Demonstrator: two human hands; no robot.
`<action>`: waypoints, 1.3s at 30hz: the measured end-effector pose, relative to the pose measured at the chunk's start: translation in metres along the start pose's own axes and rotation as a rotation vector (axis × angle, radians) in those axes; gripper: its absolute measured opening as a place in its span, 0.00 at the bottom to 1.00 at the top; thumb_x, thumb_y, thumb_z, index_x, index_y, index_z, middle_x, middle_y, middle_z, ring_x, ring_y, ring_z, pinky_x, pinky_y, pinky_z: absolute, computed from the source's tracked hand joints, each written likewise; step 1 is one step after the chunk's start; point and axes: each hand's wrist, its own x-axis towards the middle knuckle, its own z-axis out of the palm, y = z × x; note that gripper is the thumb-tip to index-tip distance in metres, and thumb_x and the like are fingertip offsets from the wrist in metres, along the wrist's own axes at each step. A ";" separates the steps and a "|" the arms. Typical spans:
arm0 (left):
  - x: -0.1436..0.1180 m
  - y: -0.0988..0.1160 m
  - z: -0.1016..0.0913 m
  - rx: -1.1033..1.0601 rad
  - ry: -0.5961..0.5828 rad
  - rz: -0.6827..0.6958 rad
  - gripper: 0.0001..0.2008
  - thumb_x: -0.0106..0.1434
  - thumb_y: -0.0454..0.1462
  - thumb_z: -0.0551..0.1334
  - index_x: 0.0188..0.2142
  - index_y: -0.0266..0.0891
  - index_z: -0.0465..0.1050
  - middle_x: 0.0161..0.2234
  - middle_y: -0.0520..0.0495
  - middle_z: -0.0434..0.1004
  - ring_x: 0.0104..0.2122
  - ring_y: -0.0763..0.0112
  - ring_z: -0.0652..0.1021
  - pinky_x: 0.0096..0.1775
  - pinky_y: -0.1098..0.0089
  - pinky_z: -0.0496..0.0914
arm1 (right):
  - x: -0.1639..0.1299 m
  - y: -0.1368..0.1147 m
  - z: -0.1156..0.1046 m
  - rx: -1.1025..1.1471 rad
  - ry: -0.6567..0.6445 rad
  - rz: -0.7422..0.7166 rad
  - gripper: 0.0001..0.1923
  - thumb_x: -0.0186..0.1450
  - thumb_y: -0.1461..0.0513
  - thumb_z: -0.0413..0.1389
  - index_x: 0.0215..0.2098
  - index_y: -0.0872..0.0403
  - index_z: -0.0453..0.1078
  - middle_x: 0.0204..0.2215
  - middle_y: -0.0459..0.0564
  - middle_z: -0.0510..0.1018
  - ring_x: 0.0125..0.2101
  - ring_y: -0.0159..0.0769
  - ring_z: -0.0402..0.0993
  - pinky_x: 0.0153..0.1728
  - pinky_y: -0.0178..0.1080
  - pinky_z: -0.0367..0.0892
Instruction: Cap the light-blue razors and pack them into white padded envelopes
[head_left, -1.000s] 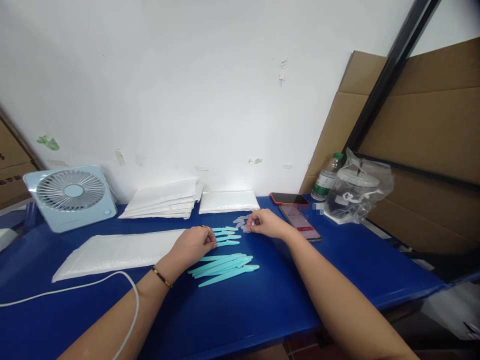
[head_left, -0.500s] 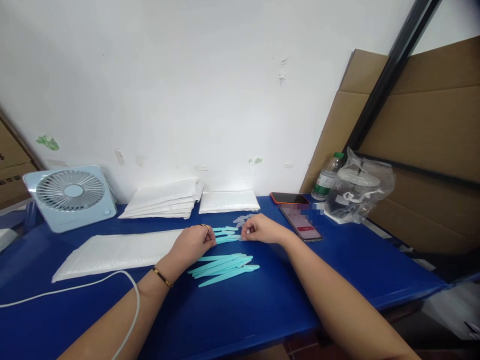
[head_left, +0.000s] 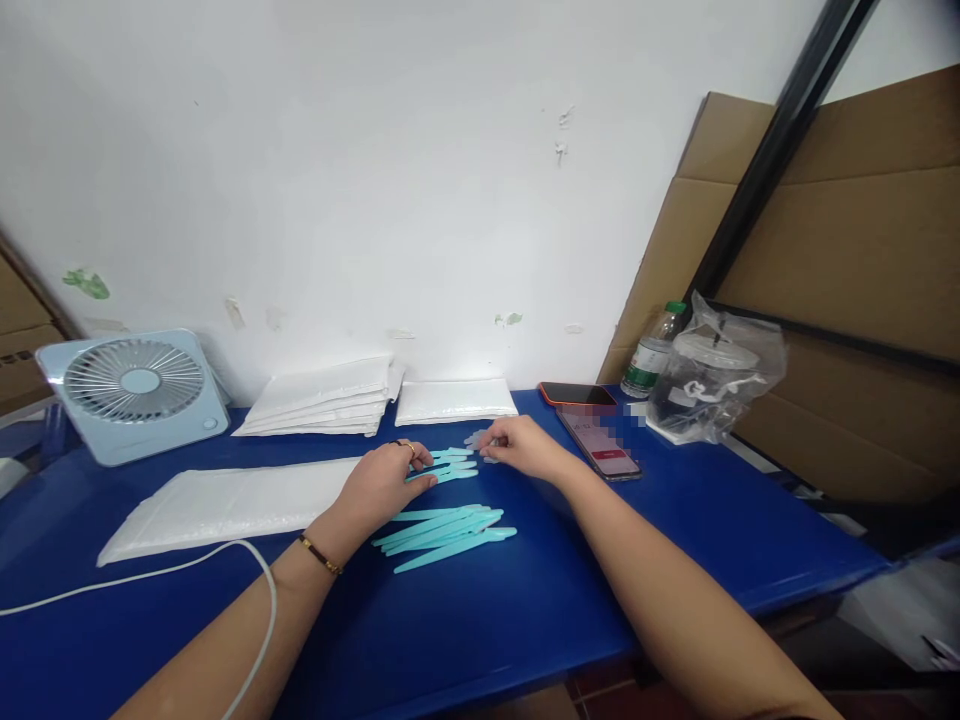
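Turquoise eyebrow razors (head_left: 442, 530) lie in two groups on the blue table (head_left: 525, 620) — the farther group by our left hand (head_left: 386, 478), its thumb and forefinger slightly apart; whether they grip, we cannot tell. Our right hand (head_left: 521, 445), fingers narrow, is at the small translucent pieces (head_left: 474, 440) — we judge it a picking step, and the next move calls for a fine pinch.

Turquoise sticks (head_left: 450, 535) lie beside the left fingers (head_left: 421, 484), pale pieces (head_left: 472, 439) by the right fingertips (head_left: 490, 437). Under the fingers, the table (head_left: 465, 640) is blue; beyond, packets (head_left: 456, 401) are white.
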 end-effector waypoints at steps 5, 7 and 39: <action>-0.007 0.006 -0.009 -0.145 -0.323 0.079 0.17 0.49 0.52 0.62 0.31 0.42 0.73 0.28 0.52 0.73 0.27 0.71 0.72 0.26 0.74 0.62 | -0.004 0.022 -0.015 -0.131 0.026 0.046 0.07 0.54 0.66 0.57 0.30 0.53 0.76 0.29 0.47 0.77 0.28 0.31 0.70 0.29 0.31 0.60; -0.008 0.008 -0.008 -0.174 -0.399 0.086 0.17 0.48 0.51 0.62 0.30 0.41 0.74 0.26 0.53 0.73 0.26 0.72 0.71 0.25 0.75 0.61 | -0.004 0.025 -0.012 -0.136 -0.019 0.045 0.06 0.52 0.66 0.58 0.30 0.53 0.75 0.29 0.47 0.77 0.28 0.31 0.70 0.28 0.31 0.59; 0.001 -0.003 -0.003 -0.184 -0.092 -0.069 0.14 0.55 0.48 0.56 0.31 0.41 0.71 0.27 0.50 0.74 0.28 0.69 0.72 0.29 0.72 0.63 | -0.003 -0.006 0.001 0.439 -0.224 0.027 0.13 0.55 0.56 0.59 0.33 0.57 0.72 0.23 0.46 0.74 0.23 0.29 0.69 0.25 0.32 0.63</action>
